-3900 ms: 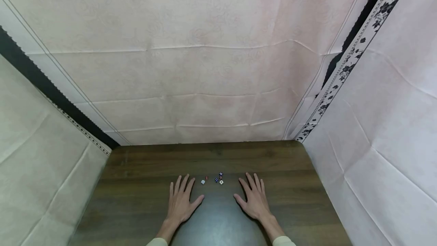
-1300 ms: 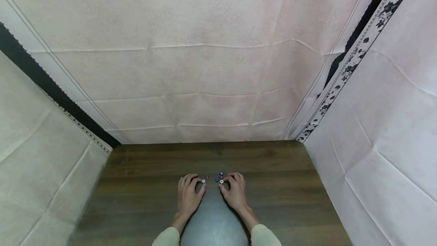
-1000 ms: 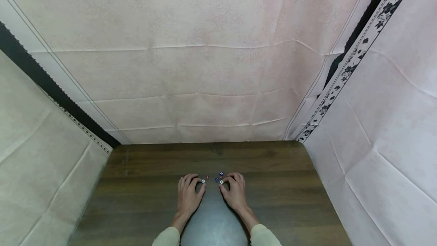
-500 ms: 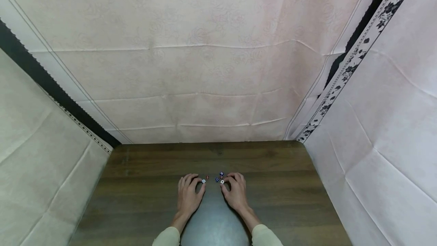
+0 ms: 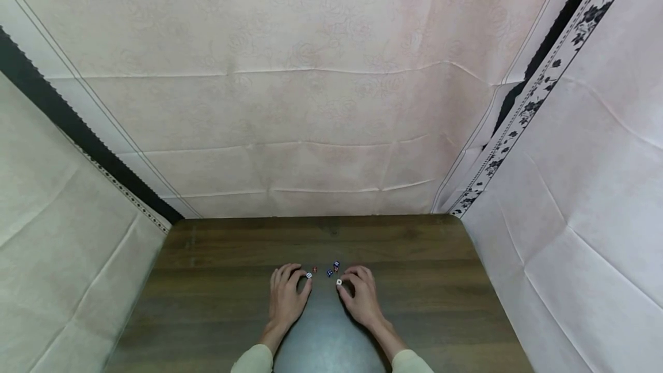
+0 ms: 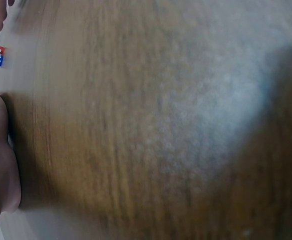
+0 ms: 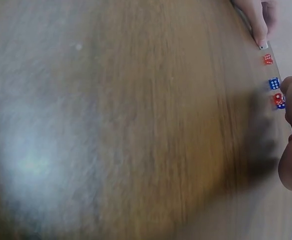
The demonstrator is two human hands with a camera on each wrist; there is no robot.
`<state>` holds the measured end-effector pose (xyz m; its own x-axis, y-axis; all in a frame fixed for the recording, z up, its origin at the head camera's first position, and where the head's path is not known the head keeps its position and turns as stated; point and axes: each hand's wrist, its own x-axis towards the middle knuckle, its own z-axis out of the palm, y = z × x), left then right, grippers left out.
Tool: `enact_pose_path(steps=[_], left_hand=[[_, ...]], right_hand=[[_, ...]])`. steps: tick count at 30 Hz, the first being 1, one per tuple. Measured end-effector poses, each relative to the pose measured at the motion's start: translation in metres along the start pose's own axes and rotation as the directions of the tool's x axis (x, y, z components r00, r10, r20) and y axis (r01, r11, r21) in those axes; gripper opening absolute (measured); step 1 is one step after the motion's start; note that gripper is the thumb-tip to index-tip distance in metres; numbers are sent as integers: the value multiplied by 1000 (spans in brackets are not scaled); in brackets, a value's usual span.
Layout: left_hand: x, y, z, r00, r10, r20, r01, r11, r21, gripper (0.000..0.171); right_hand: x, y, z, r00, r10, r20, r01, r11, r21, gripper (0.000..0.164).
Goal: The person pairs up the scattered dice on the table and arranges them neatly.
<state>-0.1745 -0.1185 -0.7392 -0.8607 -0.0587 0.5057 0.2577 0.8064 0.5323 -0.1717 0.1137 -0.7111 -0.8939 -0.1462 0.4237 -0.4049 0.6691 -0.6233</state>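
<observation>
At the middle of the table my left hand (image 5: 286, 298) pinches a small white die (image 5: 309, 275) between thumb and index finger. In the right wrist view, the white die (image 7: 263, 46) shows at the left fingertips. Opposite it, my right hand (image 5: 361, 298) holds a second white die (image 5: 339, 282) at thumb and index fingertips, its fingers curled. A red die (image 5: 315, 269) lies just beyond the left hand's die. Nearer the right hand are a blue die (image 5: 329, 273), another blue die (image 5: 336, 263) and a red die (image 5: 336, 269), close together.
The brown wood-grain table (image 5: 217, 246) has rounded far corners. A pale cloth (image 5: 331, 131) hangs behind its far edge, and further pale cloths hang at the left and right sides.
Both hands came inward from lying spread flat and curled at the white dice. In the last half second the right hand drew its white die slightly toward the body; the left stayed put.
</observation>
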Motion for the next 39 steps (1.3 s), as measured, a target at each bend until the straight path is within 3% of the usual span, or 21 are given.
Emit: enact_pose_path(steps=[5, 17, 24, 39], left_hand=[[-1, -1, 0, 1000, -14, 23, 14, 1000, -9, 16], [-1, -4, 1, 999, -25, 39, 26, 999, -29, 15], [-1, -5, 1, 999, -14, 33, 16, 999, -33, 14], [-2, -4, 1, 998, -30, 55, 32, 999, -32, 14]], right_hand=[[-7, 1, -5, 997, -75, -3, 75, 997, -3, 16], [-23, 0, -12, 983, -170, 68, 170, 985, 7, 17], [-29, -3, -11, 983, -134, 122, 136, 991, -4, 17], [-33, -1, -9, 980, -165, 110, 166, 986, 4, 18]])
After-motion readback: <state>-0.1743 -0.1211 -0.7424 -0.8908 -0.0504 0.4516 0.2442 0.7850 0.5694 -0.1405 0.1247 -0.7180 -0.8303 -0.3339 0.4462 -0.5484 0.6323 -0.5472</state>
